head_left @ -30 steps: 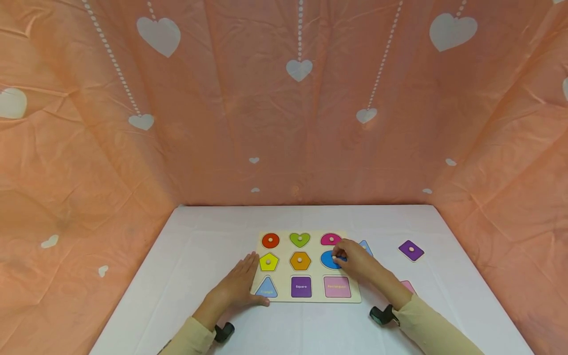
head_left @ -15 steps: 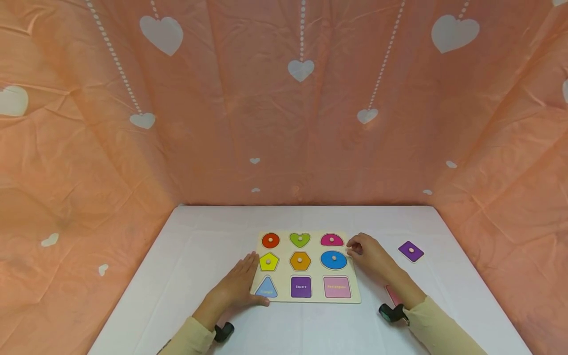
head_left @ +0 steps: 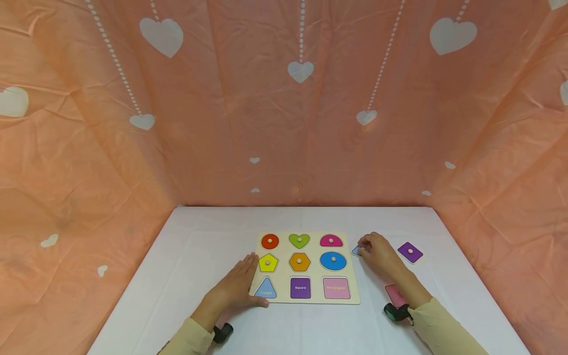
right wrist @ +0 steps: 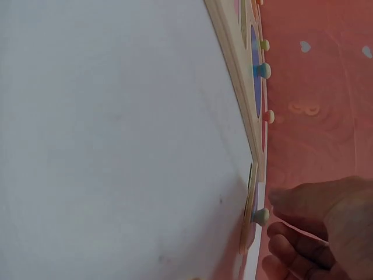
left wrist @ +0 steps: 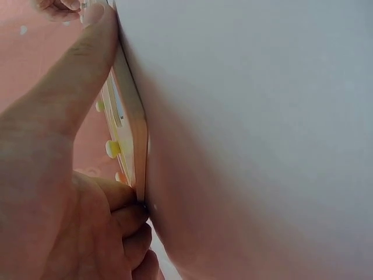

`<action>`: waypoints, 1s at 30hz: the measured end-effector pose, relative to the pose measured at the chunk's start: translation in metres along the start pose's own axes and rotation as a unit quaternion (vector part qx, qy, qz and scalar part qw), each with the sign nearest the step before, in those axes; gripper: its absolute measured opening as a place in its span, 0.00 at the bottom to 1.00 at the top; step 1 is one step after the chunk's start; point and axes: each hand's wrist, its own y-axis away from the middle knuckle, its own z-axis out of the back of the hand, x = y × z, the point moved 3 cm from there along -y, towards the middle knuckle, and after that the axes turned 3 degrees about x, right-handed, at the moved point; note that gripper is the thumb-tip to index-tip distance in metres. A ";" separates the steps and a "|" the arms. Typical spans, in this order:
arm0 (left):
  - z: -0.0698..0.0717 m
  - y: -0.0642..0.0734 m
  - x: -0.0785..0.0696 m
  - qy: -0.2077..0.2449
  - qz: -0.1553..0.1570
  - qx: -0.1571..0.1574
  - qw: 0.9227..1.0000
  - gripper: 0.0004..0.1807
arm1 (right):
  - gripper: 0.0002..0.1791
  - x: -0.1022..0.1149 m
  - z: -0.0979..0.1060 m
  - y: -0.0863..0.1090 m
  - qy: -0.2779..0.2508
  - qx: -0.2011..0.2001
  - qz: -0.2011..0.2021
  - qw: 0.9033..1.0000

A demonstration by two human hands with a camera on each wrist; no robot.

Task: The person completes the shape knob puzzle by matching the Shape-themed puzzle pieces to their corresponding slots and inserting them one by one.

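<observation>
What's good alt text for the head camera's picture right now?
A person's right hand is at a blue triangle piece beside a puzzle board, while the left hand touches its left edge. A purple piece and a pink piece lie farther right.

My right hand has left the blue oval, which now shows whole, and is over the blue triangle beside the board. Its knob is now near my parted thumb and finger. The triangle's left corner, hidden half a second ago, shows, and the pink rectangle appears left of my forearm, not right as a second ago.
</observation>
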 end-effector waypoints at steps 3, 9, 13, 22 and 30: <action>0.000 0.001 0.000 0.000 -0.002 0.001 1.000 0.71 | 0.07 -0.003 0.001 0.001 0.005 -0.010 -0.004 1.000; 0.000 0.001 0.001 0.006 -0.003 0.002 1.000 0.72 | 0.08 -0.007 0.002 0.002 0.004 0.000 -0.029 1.000; 0.001 0.001 0.001 0.000 -0.004 0.003 1.000 0.72 | 0.06 -0.009 0.001 0.003 -0.002 0.010 -0.039 0.999; 0.002 0.004 -0.001 -0.003 -0.004 0.006 1.000 0.70 | 0.06 -0.008 0.001 0.005 -0.017 0.017 -0.055 0.998; 0.001 0.002 0.000 -0.006 -0.003 0.005 1.000 0.71 | 0.05 -0.006 0.003 0.003 -0.013 0.010 -0.053 0.998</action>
